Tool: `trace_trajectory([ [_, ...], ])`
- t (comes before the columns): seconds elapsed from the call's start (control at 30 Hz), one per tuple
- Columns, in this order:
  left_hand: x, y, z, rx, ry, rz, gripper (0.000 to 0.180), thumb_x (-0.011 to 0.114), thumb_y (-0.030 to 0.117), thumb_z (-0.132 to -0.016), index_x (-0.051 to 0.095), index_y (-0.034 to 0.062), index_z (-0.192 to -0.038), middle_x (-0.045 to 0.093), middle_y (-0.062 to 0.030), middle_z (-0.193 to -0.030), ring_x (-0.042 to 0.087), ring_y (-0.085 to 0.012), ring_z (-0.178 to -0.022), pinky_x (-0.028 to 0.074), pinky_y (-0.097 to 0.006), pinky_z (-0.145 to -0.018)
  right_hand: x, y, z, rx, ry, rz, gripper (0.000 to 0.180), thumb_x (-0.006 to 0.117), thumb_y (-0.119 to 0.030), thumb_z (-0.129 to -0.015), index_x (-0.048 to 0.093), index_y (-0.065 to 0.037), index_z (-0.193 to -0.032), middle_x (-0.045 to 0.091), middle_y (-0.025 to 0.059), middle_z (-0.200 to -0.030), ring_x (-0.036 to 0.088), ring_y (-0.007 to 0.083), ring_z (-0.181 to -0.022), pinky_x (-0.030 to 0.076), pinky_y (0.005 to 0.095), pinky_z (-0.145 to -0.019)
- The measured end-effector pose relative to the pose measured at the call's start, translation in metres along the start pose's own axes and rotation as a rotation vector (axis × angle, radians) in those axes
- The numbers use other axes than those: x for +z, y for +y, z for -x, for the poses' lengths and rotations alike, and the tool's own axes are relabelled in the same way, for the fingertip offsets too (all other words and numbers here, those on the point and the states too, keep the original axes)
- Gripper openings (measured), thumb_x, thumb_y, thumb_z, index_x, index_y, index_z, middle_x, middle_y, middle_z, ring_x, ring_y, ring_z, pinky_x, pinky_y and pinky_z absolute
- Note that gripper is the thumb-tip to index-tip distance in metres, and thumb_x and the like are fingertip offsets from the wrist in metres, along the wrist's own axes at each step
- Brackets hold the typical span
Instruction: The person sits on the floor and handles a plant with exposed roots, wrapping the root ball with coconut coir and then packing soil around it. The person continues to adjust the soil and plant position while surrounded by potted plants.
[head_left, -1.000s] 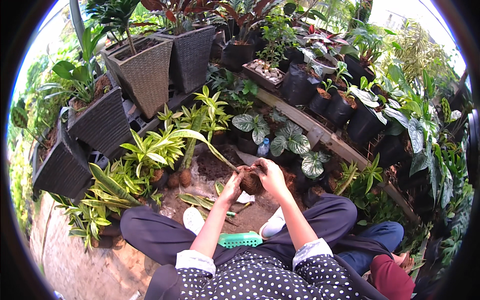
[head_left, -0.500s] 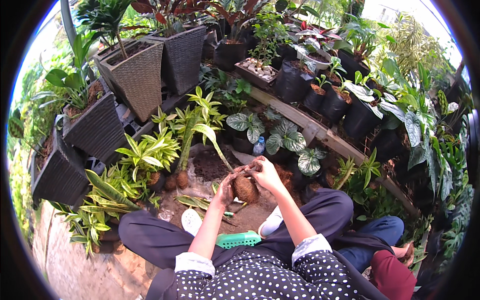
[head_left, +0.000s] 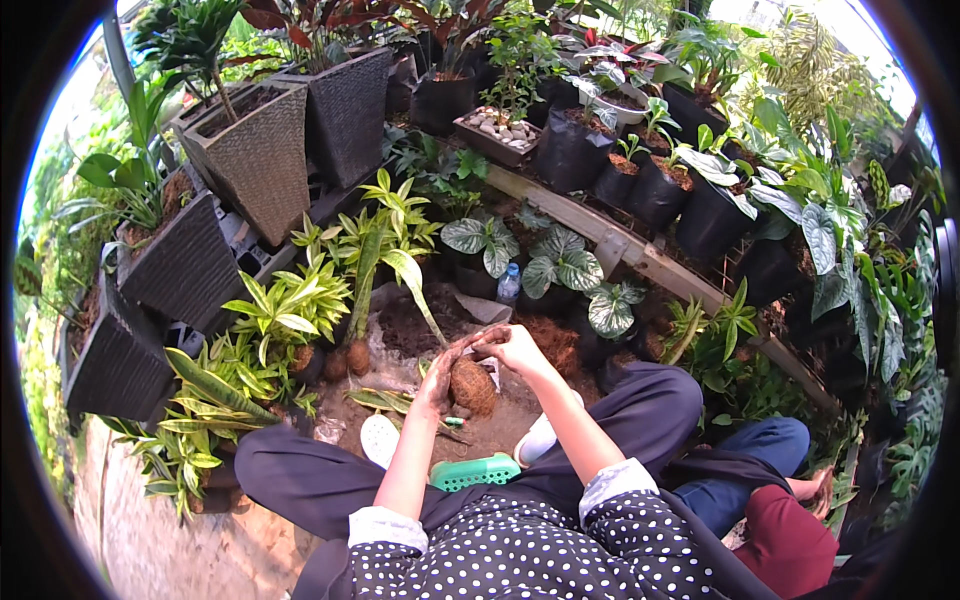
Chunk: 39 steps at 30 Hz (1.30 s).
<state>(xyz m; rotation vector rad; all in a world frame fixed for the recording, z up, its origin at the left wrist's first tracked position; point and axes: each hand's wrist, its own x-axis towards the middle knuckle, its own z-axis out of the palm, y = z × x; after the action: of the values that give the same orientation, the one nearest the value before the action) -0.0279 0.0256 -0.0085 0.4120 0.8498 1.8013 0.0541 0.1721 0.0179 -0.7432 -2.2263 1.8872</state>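
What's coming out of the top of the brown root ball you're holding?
A long green leaf stalk rises from the brown root ball, leaning up-left. The left hand and right hand cover its neck, so the joint is hidden, as is whatever lies inside.

I can't see the near side of the round brown coir-wrapped root ball [head_left: 472, 386]; my left hand [head_left: 440, 375] covers it. Right hand [head_left: 515, 348] fingertips too small to tell grip. Maroon-clad leg [head_left: 790, 545] cut off at btm edge.

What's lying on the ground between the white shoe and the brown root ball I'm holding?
In the head view, long green leaves lie on the soil between the white shoe and the root ball.
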Motion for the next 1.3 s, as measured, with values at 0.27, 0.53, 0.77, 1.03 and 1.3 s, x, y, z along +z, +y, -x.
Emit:
trace_trajectory([
  [0.27, 0.004, 0.005, 0.001, 0.022, -0.168, 0.099, 0.079, 0.061, 0.055, -0.076, 0.038, 0.0024, -0.132, 0.044, -0.0145, -0.13, 0.052, -0.0272, -0.11, 0.049, -0.04, -0.087, 0.002, -0.003, 0.007, 0.052, 0.002, -0.419, 0.009, 0.069, -0.001, -0.071, 0.064, 0.005, -0.075, 0.063, 0.0094, -0.082, 0.063, 0.02, -0.075, 0.056, 0.0303, -0.061],
  [0.53, 0.007, 0.014, 0.0, 0.085, -0.192, -0.065, 0.074, 0.057, 0.051, -0.081, 0.038, -0.0009, -0.13, 0.045, -0.0136, -0.13, 0.045, -0.0229, -0.118, 0.038, -0.036, -0.099, 0.004, 0.014, 0.001, -0.054, 0.093, 0.047, 0.013, 0.073, -0.006, -0.066, 0.07, 0.001, -0.076, 0.062, 0.0121, -0.097, 0.057, 0.0197, -0.097, 0.048, 0.0314, -0.082],
  [0.77, 0.007, 0.024, 0.001, 0.102, -0.203, -0.209, 0.055, 0.052, 0.04, -0.088, 0.047, -0.0027, -0.122, 0.038, -0.0134, -0.137, 0.039, -0.0222, -0.125, 0.031, -0.035, -0.104, -0.001, 0.001, 0.003, 0.02, 0.0, -0.234, 0.019, 0.074, -0.008, -0.065, 0.069, 0.001, -0.081, 0.066, 0.0094, -0.087, 0.057, 0.0155, -0.092, 0.045, 0.0295, -0.082],
  [1.03, 0.015, 0.035, 0.006, 0.057, -0.241, -0.294, 0.044, 0.046, 0.028, -0.093, 0.049, -0.0055, -0.121, 0.034, -0.0107, -0.141, 0.033, -0.0194, -0.128, 0.026, -0.032, -0.105, -0.014, -0.013, 0.007, 0.253, -0.191, -0.183, 0.029, 0.076, -0.013, -0.067, 0.068, 0.001, -0.091, 0.067, 0.007, -0.087, 0.06, 0.0128, -0.08, 0.046, 0.0253, -0.072],
  [1.3, -0.006, 0.024, 0.0, 0.035, -0.263, -0.453, 0.038, 0.046, 0.023, -0.093, 0.052, -0.0056, -0.117, 0.045, -0.0142, -0.133, 0.039, -0.0219, -0.125, 0.028, -0.032, -0.104, -0.026, 0.014, -0.01, 0.513, -0.416, -0.273, 0.032, 0.066, -0.028, -0.078, 0.064, -0.017, -0.109, 0.061, -0.0027, -0.107, 0.052, 0.011, -0.096, 0.04, 0.0323, -0.079],
])
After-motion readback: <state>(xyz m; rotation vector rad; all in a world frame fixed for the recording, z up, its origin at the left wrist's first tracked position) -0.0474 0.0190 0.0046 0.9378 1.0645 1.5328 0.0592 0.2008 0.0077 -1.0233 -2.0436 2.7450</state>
